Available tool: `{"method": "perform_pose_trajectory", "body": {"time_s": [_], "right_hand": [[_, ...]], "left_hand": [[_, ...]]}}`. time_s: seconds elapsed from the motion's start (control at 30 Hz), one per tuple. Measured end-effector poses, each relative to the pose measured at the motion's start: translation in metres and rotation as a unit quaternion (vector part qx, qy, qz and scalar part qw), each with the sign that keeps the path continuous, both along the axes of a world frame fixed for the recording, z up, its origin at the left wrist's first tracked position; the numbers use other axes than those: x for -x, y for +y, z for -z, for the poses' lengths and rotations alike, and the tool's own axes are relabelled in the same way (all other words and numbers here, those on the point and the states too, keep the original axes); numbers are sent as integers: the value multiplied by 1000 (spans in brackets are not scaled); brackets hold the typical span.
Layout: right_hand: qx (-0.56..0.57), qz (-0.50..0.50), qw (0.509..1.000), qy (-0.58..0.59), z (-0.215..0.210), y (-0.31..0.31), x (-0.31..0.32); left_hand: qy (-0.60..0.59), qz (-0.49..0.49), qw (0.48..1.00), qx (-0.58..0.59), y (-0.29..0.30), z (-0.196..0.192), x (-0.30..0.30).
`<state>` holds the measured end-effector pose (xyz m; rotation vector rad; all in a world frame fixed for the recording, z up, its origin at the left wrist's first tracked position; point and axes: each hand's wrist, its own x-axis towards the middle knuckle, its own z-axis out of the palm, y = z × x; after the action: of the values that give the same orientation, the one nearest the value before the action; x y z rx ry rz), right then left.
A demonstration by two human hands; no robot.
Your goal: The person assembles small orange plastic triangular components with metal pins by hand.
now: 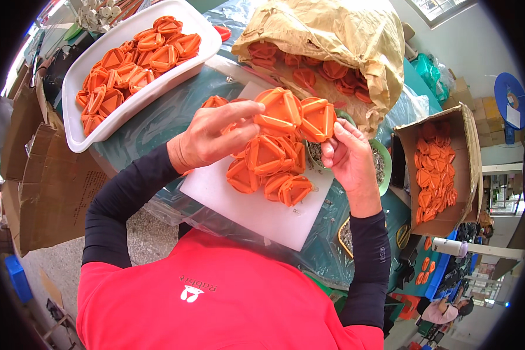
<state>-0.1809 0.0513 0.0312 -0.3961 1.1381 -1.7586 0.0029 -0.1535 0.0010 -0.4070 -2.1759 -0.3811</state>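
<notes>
My left hand [219,133] pinches the edge of a round orange plastic piece [279,111] with raised ridges in a triangle. A similar orange plastic disc [318,119] is gripped at its right edge by my right hand [353,156], thumb on top. The two pieces touch or overlap side by side; I cannot tell whether they are joined. Below them a heap of the same orange pieces [265,156] lies on a white board [227,204], partly hidden by my left fingers.
A white tub [71,116] of orange pieces stands at the far left. A brown paper sack [332,29] spills more at the back. An open carton [471,175] holds others at right. Green bowls [385,175] of small metal parts sit beside my right hand. A cardboard box [52,192] stands left.
</notes>
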Motion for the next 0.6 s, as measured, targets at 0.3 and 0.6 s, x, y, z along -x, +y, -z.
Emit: {"method": "perform_pose_trajectory", "body": {"time_s": [0.3, 0.6], "right_hand": [[-4, -3, 1000, -26, 6, -2, -1], [-43, 4, 999, 33, 6, -3, -5]], "left_hand": [[42, -91, 981, -165, 7, 15, -7], [-41, -9, 870, -491, 13, 27, -11]]}}
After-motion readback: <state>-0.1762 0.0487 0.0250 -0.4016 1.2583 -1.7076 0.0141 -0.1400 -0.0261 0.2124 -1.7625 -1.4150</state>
